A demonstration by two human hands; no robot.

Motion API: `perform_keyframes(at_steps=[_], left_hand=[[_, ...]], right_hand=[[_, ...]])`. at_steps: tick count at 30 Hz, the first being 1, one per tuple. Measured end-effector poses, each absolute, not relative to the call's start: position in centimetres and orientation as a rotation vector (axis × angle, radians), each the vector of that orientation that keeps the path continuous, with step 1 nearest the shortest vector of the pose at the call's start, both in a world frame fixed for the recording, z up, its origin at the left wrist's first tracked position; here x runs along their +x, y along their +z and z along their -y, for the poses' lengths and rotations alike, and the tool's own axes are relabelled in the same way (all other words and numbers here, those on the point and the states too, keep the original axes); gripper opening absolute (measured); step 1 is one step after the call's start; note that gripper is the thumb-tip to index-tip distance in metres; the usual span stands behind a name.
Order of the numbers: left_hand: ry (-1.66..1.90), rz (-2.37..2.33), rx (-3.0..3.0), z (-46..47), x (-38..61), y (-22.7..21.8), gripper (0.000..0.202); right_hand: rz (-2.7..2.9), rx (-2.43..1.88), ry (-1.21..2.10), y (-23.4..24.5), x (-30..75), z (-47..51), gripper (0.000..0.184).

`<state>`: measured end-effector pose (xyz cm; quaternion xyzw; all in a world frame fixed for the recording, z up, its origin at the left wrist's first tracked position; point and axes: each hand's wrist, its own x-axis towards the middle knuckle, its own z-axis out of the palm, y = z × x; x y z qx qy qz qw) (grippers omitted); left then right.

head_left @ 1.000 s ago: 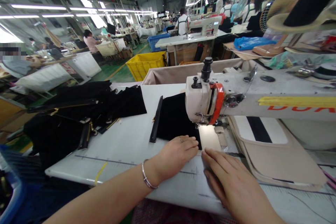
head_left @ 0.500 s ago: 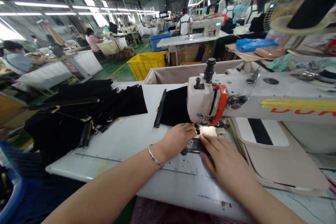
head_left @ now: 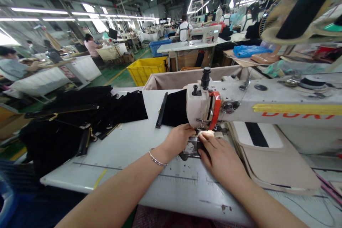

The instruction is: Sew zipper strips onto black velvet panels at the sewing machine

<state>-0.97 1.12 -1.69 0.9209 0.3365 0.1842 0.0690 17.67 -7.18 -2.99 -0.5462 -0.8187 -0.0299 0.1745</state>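
Both hands meet at the needle area of a white sewing machine (head_left: 200, 105) with an orange guard. My left hand (head_left: 179, 138), a bracelet at its wrist, is closed with bent fingertips just left of the presser foot; what they pinch is hidden. My right hand (head_left: 221, 153) lies flat with fingers stretched out, its fingertips at a small, brightly lit whitish piece (head_left: 210, 133), whose kind I cannot make out. Behind my left hand, a black fabric panel (head_left: 175, 108) with a dark edge strip (head_left: 161, 111) lies on the table, reaching behind the machine head.
Black fabric pieces with zippers (head_left: 123, 108) are heaped at the table's left. Beige panels (head_left: 278, 164) are stacked under the machine arm. A beige fabric-lined bin (head_left: 171, 78) stands behind the table, a yellow crate (head_left: 146, 70) beyond it, a blue crate (head_left: 13, 199) at lower left.
The camera view has shifted slightly. Less of the bright whitish piece shows at my right fingertips, which are now closer to the presser foot. Both hands stay at the needle.
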Motion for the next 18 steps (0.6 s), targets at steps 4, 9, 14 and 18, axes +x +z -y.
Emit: perform_keyframes(at_steps=[4,9,14,18], left_hand=[[0.610,-0.995,2.777,-1.0,-0.9,-1.5,0.025],[0.643,-0.957,2.771,-1.0,-1.1,-1.9,0.021],[0.741,-0.949,2.708,-1.0,-1.2,-2.1,0.026],[0.751,-0.980,2.668,-0.5,-1.6,-1.7,0.020]], right_hand=[[2.291,-1.527,-0.085,-2.8,17.6,7.3,0.045],[2.274,-1.524,-0.099,-2.5,17.3,7.9,0.040],[2.287,-1.514,-0.082,-0.5,17.3,8.9,0.035],[2.250,-1.552,-0.092,1.6,20.6,9.4,0.026]])
